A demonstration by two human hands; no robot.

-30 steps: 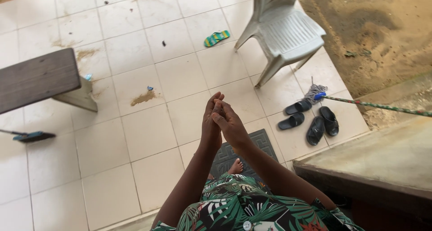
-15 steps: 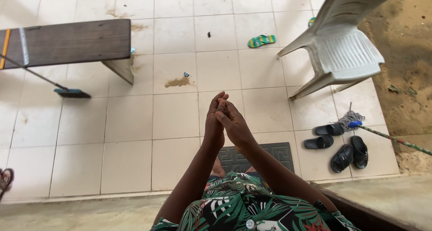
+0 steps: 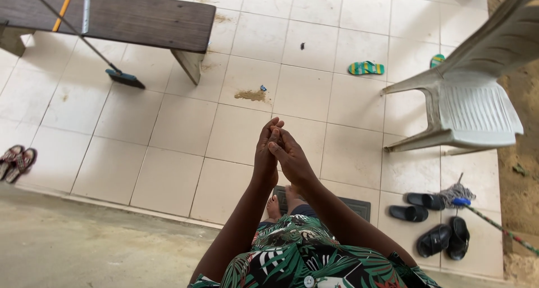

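Pressing palms together, left hand (image 3: 265, 153) against right hand (image 3: 289, 159), both empty, fingers flat. Standing barefoot on dark mat (image 3: 359, 208). Noting dirt patch (image 3: 250, 95) lying unswept on tiles, broom (image 3: 124, 78) leaning untouched by bench (image 3: 140, 19), well apart.

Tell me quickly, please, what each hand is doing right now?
Left hand: open, flat against the right, holding nothing.
Right hand: open, pressed to the left, holding nothing.
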